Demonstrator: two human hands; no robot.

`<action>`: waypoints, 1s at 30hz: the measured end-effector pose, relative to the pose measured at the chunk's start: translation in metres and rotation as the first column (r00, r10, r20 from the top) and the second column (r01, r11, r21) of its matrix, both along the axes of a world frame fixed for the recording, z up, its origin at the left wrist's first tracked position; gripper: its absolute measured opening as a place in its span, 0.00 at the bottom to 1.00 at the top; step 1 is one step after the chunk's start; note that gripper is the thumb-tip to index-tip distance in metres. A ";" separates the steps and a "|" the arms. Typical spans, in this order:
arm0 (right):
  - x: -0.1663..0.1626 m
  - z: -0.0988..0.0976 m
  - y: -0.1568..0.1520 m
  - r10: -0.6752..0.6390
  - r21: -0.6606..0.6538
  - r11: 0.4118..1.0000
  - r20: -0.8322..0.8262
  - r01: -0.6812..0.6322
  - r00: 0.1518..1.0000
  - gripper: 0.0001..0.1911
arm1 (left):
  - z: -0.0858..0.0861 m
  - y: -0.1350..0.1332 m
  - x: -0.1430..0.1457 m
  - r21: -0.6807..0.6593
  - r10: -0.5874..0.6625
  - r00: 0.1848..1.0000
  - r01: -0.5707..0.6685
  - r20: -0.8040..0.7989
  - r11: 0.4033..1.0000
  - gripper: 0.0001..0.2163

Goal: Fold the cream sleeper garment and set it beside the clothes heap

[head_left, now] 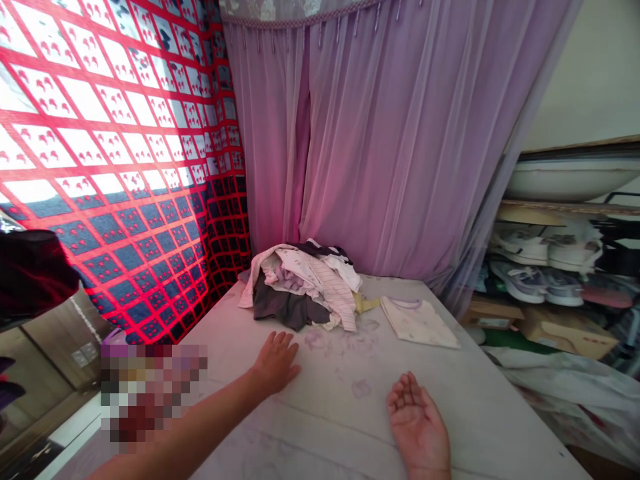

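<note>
My left hand (275,360) lies flat, palm down and fingers spread, on the pale bed sheet (345,427), just in front of a heap of crumpled clothes (300,287). It holds nothing. Further right, my right hand (417,427) rests palm up on the sheet with its fingers loosely curled and empty. A folded white garment (417,321) lies flat to the right of the heap, beyond my right hand.
A purple sheer curtain (390,147) hangs behind the bed. On the left hangs a red and white patterned cloth (110,153). Shelves with shoes (550,260) and cardboard boxes (565,330) stand at the right. A blurred patch sits at the lower left.
</note>
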State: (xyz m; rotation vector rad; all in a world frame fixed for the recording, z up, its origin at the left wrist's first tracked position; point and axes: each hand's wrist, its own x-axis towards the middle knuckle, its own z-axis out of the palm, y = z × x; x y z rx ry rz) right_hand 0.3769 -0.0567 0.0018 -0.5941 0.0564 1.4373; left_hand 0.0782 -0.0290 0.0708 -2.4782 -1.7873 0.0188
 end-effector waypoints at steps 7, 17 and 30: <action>-0.001 -0.003 0.001 -0.015 0.038 0.999 0.007 0.014 1.000 0.13 | -0.018 0.064 0.076 0.075 -0.243 0.970 0.242 0.001 0.967 0.23; -0.002 -0.002 0.001 -0.016 0.059 0.998 -0.019 0.017 1.000 0.12 | -0.014 0.092 0.122 0.144 -0.329 0.944 0.327 -0.014 0.934 0.20; -0.001 -0.013 0.007 -0.004 0.117 0.993 0.128 -0.012 0.992 0.12 | -0.005 -0.008 0.031 0.018 0.093 0.496 -0.213 0.863 0.977 0.25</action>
